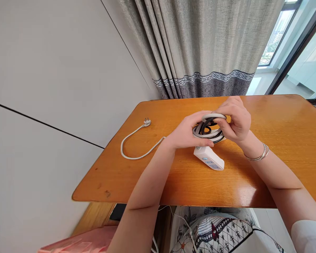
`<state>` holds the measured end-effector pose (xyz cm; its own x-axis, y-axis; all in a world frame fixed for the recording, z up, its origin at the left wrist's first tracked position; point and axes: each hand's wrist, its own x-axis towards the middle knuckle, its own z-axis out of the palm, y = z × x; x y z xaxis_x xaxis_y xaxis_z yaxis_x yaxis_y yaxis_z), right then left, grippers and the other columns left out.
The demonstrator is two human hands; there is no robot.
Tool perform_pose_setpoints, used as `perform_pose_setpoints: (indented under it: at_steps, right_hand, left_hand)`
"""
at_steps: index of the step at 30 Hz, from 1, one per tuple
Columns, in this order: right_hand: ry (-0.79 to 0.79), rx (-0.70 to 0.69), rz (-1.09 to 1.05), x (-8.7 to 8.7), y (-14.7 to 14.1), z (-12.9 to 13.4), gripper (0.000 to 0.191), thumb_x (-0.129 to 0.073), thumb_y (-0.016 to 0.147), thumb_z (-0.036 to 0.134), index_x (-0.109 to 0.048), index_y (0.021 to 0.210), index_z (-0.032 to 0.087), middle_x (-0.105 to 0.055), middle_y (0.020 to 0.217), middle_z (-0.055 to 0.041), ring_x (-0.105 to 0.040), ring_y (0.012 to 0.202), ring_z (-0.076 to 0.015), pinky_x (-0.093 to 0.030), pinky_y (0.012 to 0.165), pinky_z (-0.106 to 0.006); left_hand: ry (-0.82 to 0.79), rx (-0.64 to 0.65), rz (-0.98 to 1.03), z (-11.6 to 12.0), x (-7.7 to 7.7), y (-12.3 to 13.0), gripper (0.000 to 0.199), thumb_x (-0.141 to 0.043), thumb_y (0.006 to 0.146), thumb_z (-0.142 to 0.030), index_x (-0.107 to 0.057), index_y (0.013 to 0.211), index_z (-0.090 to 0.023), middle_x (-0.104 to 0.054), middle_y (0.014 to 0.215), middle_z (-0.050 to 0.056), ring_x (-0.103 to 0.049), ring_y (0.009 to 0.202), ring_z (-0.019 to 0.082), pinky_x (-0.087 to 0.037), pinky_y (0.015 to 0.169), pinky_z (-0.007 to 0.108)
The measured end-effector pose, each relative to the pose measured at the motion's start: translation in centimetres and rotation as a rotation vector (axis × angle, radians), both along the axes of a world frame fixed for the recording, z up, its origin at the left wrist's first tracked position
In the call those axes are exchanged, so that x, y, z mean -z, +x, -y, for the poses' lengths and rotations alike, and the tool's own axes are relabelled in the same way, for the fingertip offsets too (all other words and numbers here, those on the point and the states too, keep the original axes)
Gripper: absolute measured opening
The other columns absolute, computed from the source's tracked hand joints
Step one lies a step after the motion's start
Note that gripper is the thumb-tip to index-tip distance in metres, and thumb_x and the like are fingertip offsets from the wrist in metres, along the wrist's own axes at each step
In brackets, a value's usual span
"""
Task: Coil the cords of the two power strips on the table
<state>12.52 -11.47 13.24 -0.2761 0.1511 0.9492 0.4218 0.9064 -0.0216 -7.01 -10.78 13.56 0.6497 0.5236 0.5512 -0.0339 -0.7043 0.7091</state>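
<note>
A coiled bundle of white and black cable [210,130] is held between both hands above the wooden table. My left hand [191,130] wraps round the coil's left side, thumb along its lower edge. At the upper right, my right hand [234,117] pinches the white cable of the coil between thumb and fingers. Just below the coil lies a white power strip [209,158], its sockets and a switch showing. To the left, a loop of white cord [125,140] rests on the table and ends in a plug [146,122] with its prongs upward.
The wooden table [100,179] has rounded corners and meets a pale wall on the left. A grey curtain [200,45] hangs behind it, beside a glass window at the right. Below the front edge are patterned fabric, a thin white cable and a pink item [81,240].
</note>
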Motion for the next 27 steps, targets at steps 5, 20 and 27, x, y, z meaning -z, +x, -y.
perform_pose_setpoints:
  at_steps: [5,20,27]
  right_hand:
    - [-0.009,0.022,0.061,-0.3,-0.3,0.7,0.028,-0.049,0.103,0.044,-0.068,0.098,0.025,-0.061,0.072,0.0002,-0.055,0.068,-0.0165,-0.04,0.082,-0.04]
    - [-0.196,-0.028,-0.602,-1.2,0.5,-0.3,0.027,-0.064,0.096,0.05,-0.063,0.087,0.025,-0.055,0.069,0.0036,-0.054,0.06,-0.0123,-0.048,0.061,-0.03]
    - [-0.044,0.01,-0.82,-2.8,3.8,-2.2,0.033,-0.071,0.089,0.052,-0.06,0.076,0.025,-0.048,0.061,0.0029,-0.044,0.052,-0.0119,-0.036,0.052,-0.03]
  left_hand:
    - [0.029,-0.079,-0.023,0.5,0.4,0.5,0.042,-0.089,0.064,-0.039,-0.069,0.095,-0.019,-0.069,0.093,0.004,-0.065,0.086,0.021,-0.052,0.08,0.034]
    - [-0.259,-0.029,-0.076,-1.9,2.5,0.3,0.108,-0.082,0.063,-0.072,-0.04,0.152,-0.028,-0.04,0.163,0.016,-0.045,0.146,0.038,-0.042,0.115,0.05]
    - [-0.243,-0.275,-0.776,-3.5,1.4,-4.1,0.055,-0.075,0.077,-0.046,-0.065,0.124,-0.019,-0.067,0.137,0.012,-0.063,0.125,0.031,-0.048,0.106,0.043]
